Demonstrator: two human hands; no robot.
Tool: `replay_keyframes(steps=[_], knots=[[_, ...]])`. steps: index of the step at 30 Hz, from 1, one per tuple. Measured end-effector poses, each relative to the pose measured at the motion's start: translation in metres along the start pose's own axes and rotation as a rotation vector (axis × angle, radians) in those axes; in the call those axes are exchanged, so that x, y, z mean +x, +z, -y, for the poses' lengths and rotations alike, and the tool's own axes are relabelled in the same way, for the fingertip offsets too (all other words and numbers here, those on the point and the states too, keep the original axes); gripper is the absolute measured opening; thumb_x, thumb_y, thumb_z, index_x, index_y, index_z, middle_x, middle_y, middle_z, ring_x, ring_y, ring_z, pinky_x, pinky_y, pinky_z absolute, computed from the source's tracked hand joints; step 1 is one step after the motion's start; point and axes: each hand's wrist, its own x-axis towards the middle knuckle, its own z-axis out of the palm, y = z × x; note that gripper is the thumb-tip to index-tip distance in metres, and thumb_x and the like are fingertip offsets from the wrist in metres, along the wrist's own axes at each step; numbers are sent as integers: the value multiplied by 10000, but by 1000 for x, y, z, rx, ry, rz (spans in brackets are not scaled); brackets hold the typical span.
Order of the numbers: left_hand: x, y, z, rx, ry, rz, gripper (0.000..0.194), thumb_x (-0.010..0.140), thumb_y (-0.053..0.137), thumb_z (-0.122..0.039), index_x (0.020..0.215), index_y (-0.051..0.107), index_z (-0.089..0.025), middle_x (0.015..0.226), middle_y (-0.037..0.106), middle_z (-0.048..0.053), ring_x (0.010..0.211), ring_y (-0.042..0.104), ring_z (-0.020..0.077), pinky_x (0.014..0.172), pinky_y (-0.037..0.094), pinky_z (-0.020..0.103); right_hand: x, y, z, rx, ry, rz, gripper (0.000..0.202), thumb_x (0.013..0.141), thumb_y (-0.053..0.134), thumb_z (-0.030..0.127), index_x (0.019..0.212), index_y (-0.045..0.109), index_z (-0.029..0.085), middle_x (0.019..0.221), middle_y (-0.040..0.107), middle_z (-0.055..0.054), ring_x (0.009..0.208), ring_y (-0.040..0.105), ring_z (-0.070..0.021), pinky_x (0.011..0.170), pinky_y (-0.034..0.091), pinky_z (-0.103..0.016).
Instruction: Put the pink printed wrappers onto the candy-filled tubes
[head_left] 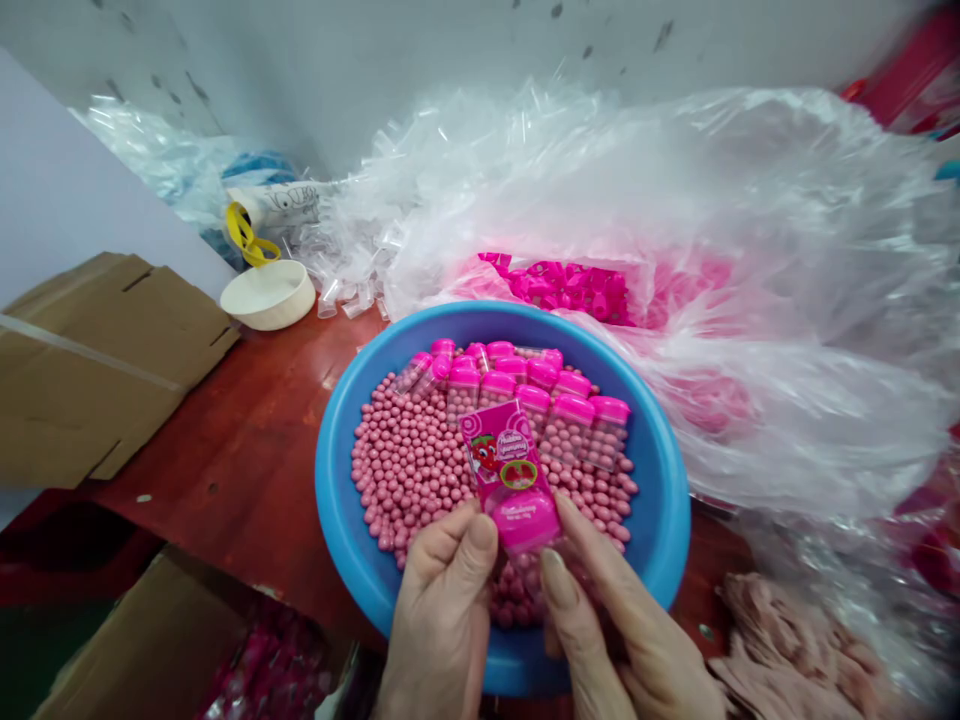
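Over a blue basin [337, 540] I hold a small gum container [521, 525] with a pink cap and a clear body. A pink printed label [499, 450] with a strawberry cartoon stands up from the cap, its lower part overlapping it. My left hand [450, 590] pinches at the left edge, thumb on top. My right hand [615, 610] grips the right side and lower body between thumb and fingers. Pink gumballs [412, 460] fill the basin. Several filled containers with pink caps [574, 410] lie on them along the far side.
Behind the basin, a large clear plastic bag [750, 180] holds pink caps [577, 290]. Clear empty tubes [337, 290] lie loose beside a white bowl [268, 295] and yellow tape roll [251, 237]. Cardboard [97, 370] is at left, a crumpled cloth [795, 640] at right.
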Motion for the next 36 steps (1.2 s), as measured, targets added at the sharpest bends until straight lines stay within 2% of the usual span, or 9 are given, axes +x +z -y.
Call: replay_keyframes(steps=[2, 6, 9, 11, 14, 18, 22, 28, 36], knots=[[1, 0, 0, -2, 11, 36, 106, 717, 751, -289, 780, 770, -205, 770, 766, 34, 796, 696, 190, 831, 518, 316, 5, -3, 1, 123, 36, 42, 298, 810, 658, 263, 1103, 696, 305, 1037, 747, 5, 649, 714, -159, 627, 599, -262], [1, 0, 0, 14, 34, 38, 131, 680, 779, -314, 748, 766, -203, 727, 761, 29, 789, 689, 196, 824, 516, 330, 12, -10, 2, 294, 176, 137, 339, 797, 662, 211, 1104, 692, 351, 911, 767, 27, 320, 504, -46, 316, 446, -154], [-1, -4, 4, 84, 79, -75, 135, 638, 808, -306, 739, 761, -228, 746, 764, 8, 758, 684, 184, 788, 520, 313, 12, -12, 1, 327, 156, 168, 342, 801, 655, 205, 1110, 688, 348, 977, 760, 23, 476, 641, -85, 435, 533, -156], [-4, -9, 9, 167, 160, -159, 147, 627, 813, -300, 741, 766, -220, 759, 763, 16, 756, 676, 193, 767, 522, 302, 9, -11, 0, 297, 97, 154, 359, 805, 654, 208, 1132, 670, 356, 1104, 723, 30, 783, 726, -146, 699, 591, -212], [-8, -15, 17, 257, 284, -267, 138, 611, 821, -261, 734, 774, -219, 784, 766, 26, 800, 670, 227, 765, 526, 300, 4, -9, -2, 227, 30, 109, 363, 815, 650, 216, 1154, 653, 346, 1154, 697, 30, 1023, 677, -195, 948, 513, -324], [-14, -16, 27, 259, 352, -312, 224, 565, 841, -198, 772, 780, -255, 843, 774, 19, 891, 666, 271, 780, 532, 314, -1, -8, -3, 210, 68, 96, 316, 831, 642, 262, 1144, 667, 293, 1135, 707, -5, 995, 690, -220, 891, 553, -341], [-16, -7, 26, 281, 335, -213, 227, 581, 830, -228, 804, 788, -235, 832, 775, 45, 831, 681, 285, 740, 550, 333, 1, -8, -1, 238, 77, 91, 305, 849, 627, 286, 1148, 662, 329, 1154, 699, 16, 1012, 683, -192, 875, 554, -284], [-11, 7, 11, 147, 262, -71, 136, 583, 837, -235, 704, 787, -271, 718, 780, -11, 656, 700, 179, 639, 559, 226, -2, 2, -5, 213, -108, 54, 457, 847, 607, 154, 1240, 574, 384, 1181, 683, 64, 980, 692, -159, 887, 546, -272], [-9, 5, 12, 82, 241, -91, 161, 557, 853, -226, 676, 776, -302, 687, 775, -45, 577, 685, 129, 565, 550, 181, -5, 3, -14, 160, -155, 56, 465, 846, 614, 172, 1273, 555, 347, 1195, 677, 47, 980, 695, -181, 866, 560, -283]])
